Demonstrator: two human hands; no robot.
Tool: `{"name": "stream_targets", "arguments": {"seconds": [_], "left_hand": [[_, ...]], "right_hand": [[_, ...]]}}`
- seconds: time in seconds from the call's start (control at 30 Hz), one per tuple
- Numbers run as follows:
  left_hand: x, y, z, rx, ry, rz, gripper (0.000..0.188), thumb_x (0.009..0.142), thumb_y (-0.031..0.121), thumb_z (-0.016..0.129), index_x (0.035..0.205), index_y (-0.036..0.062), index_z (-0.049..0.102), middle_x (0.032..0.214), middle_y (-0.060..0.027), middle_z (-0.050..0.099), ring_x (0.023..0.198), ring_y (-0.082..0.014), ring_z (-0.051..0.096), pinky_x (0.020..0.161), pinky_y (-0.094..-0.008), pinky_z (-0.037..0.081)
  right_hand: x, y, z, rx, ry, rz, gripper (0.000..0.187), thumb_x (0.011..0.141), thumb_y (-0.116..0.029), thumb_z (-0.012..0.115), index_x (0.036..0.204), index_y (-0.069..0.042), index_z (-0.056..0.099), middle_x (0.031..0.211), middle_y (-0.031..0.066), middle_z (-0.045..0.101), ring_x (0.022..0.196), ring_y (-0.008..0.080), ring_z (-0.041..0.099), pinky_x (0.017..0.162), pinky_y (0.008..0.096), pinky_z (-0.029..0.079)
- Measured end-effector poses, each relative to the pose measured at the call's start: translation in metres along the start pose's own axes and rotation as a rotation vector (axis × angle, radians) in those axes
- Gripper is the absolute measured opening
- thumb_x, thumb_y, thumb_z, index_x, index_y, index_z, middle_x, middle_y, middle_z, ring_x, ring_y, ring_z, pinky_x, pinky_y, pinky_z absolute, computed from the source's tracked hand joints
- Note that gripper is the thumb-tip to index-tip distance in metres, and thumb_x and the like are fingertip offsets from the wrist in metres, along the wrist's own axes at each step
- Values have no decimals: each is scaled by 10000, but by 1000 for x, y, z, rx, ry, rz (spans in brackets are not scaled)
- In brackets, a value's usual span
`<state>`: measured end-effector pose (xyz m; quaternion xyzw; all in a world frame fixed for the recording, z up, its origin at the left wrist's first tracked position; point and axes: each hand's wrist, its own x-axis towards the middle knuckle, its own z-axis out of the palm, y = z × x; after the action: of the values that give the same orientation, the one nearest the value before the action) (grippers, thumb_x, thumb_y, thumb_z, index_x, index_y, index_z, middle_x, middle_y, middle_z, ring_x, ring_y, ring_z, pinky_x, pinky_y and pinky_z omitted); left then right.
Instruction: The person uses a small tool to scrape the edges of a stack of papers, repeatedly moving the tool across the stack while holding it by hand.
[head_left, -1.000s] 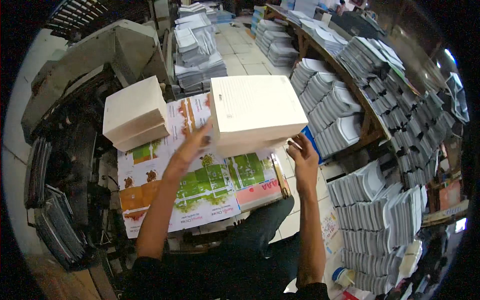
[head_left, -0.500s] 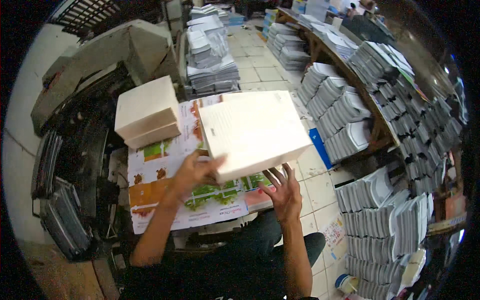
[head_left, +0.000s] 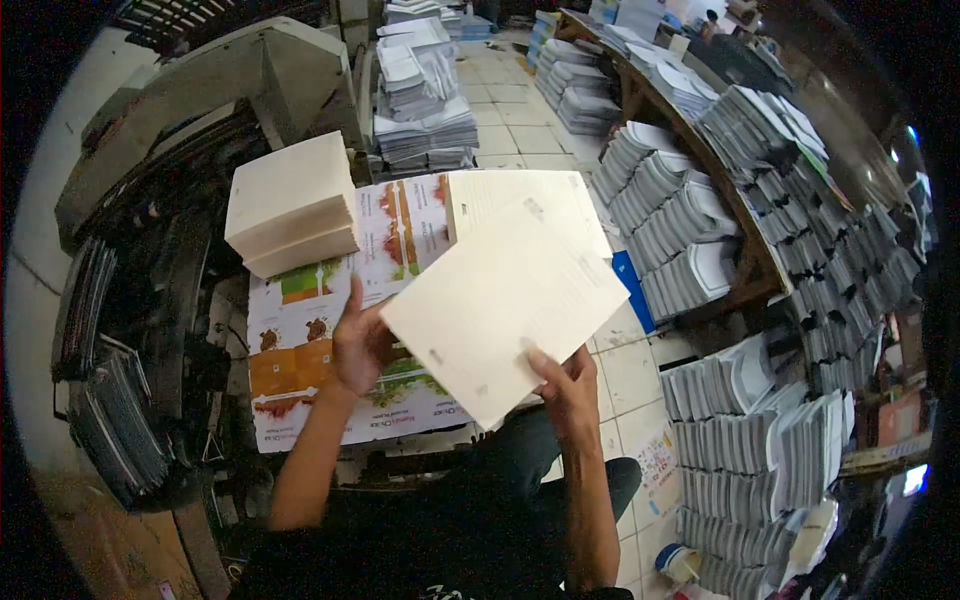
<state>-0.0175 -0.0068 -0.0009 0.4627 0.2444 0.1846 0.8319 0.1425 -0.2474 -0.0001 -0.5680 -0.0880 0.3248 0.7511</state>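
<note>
Both hands (head_left: 365, 340) clasp paper stack (head_left: 500, 305).

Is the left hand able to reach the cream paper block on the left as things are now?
Probably yes, but not freely: the left hand is holding the tilted stack of sheets. The paper block lies ahead of it, with nothing between them.

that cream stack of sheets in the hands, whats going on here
A person holds a cream stack of sheets tilted above colourful printed sheets on a worktable. The left hand supports its left edge, the right hand grips its lower corner. Another cream stack sits at the back left, and piles of folded booklets fill the shelves to the right.
</note>
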Motion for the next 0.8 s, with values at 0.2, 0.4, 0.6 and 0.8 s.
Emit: {"name": "stream_targets", "arguments": {"seconds": [0.2, 0.4, 0.6, 0.8], "left_hand": [[15, 54, 14, 796, -374, 78, 945, 767, 646, 915, 1418, 37, 600, 1237, -187, 716, 1182, -260, 694, 972, -425, 581], [-19, 68, 49, 1115, -316, 472, 813, 687, 381, 1013, 1306, 24, 625, 1073, -161, 786, 989, -290, 776, 900, -404, 608], [-33, 55, 75, 1438, -367, 547, 744, 664, 249, 967, 1298, 15, 654, 1138, -208, 743, 1039, -401, 742, 918, -460, 589], [-38, 13, 70, 1651, -275, 396, 867, 672, 191, 929, 1432, 25, 546, 1285, -219, 637, 1230, -410, 623, 1026, -533, 490]], "right_hand": [[-22, 49, -28, -235, -96, 87, 959, 771, -201, 977, 1535, 41, 450, 1451, 194, 620, 1376, 321, 587, 1208, 463, 449], [-5, 35, -72, -836, -373, -61, 858, 788, -165, 920, 1530, 3, 522, 1497, 247, 621, 1357, 338, 634, 1112, 452, 530], [45, 46, -103, -1118, 362, -408, 367, 874, -180, 875, 1149, 22, 740, 1018, 220, 776, 916, 327, 760, 829, 424, 596], [54, 62, -116, -1202, 347, -340, 303, 900, -123, 787, 1169, 0, 719, 1017, 225, 702, 935, 406, 662, 819, 516, 542]]}}
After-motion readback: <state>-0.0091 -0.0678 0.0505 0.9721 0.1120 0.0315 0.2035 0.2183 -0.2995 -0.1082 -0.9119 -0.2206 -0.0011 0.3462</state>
